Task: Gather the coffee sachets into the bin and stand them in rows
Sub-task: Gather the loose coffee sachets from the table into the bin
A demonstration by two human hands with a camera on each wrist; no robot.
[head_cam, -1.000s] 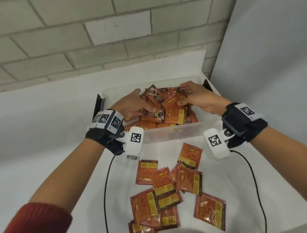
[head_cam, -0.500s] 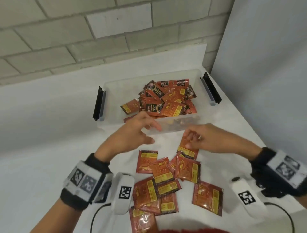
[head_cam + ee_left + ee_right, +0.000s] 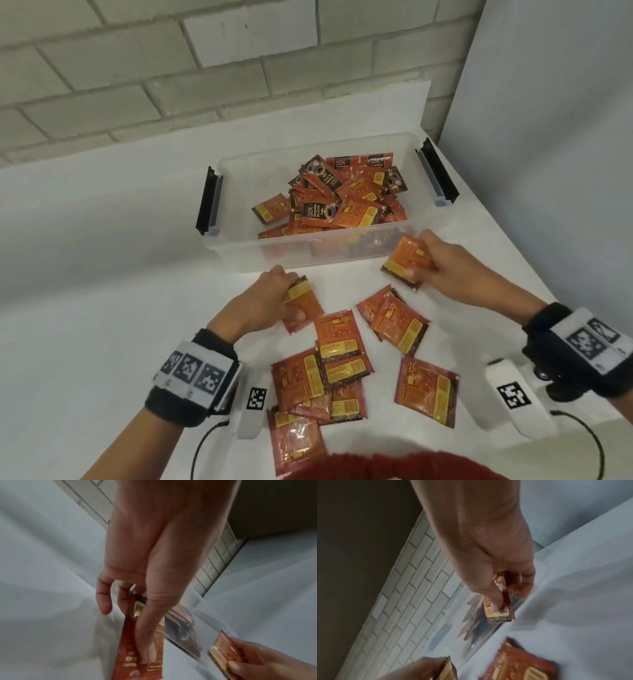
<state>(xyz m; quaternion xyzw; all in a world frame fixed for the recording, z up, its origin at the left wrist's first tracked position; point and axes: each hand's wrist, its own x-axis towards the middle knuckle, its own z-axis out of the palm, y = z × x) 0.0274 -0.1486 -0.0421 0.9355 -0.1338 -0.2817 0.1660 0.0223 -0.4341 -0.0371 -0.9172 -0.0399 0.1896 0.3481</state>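
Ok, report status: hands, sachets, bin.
Left hand grips one sachet, right hand another. Bin holds a loose heap, no rows. More sachets on table.

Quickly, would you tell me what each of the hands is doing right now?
Left hand: grips a flat orange foil coffee sachet.
Right hand: grips another orange foil sachet.

Bin [image 3: 239,255] sits on the table [image 3: 102,308] at the far side, just before the brick wall [image 3: 137,85], with a heap of sachets [image 3: 342,202] lying in its right half. Loose sachets [image 3: 329,373] lie flat and overlapping on the table nearer the person, in front of the bin. Left hand [image 3: 270,301] holds one sachet [image 3: 303,305] just before the bin's front wall, left of the loose group; right hand [image 3: 445,263] holds another sachet [image 3: 406,262] against the front wall's right part.
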